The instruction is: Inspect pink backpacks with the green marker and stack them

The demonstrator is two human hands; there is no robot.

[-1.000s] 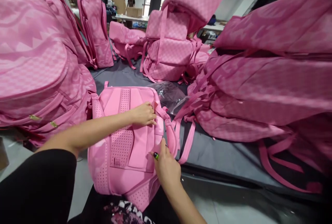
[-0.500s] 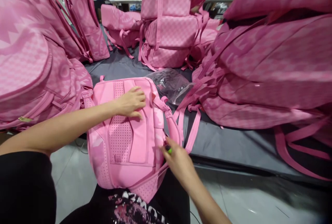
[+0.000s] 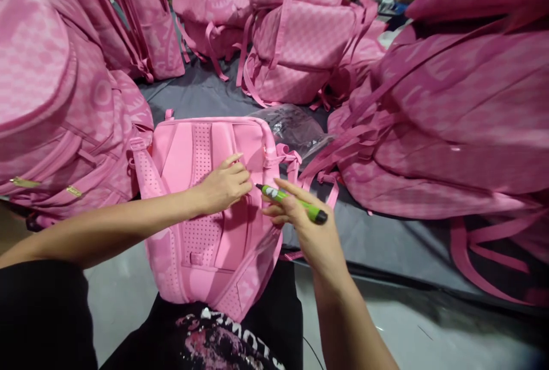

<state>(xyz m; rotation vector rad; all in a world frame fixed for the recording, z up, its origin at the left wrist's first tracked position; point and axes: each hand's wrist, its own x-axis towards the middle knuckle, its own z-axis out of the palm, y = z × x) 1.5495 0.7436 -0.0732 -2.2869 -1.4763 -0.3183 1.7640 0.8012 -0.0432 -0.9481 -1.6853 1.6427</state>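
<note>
A pink backpack [image 3: 201, 244] leans on the table edge and my lap, its padded back panel with a dotted strip facing me. My left hand [image 3: 227, 184] is on the right half of that panel, fingers curled together; what they pinch, if anything, is too small to make out. My right hand [image 3: 302, 210] holds a green marker [image 3: 295, 201] with black ends, its dark tip pointing left toward my left fingers. Beside the right hand lies the bag's right shoulder strap [image 3: 289, 158].
Large pink backpacks [image 3: 463, 130] are heaped on the right, with more [image 3: 98, 130] on the left and a stack [image 3: 309, 32] at the back. Clear plastic [image 3: 295, 130] lies behind the bag on the dark table cover [image 3: 386, 244].
My right hand has risen from the bag's lower right side, and the green marker now shows fully. My left hand has moved slightly right and down, its fingers more curled. The view has tilted down.
</note>
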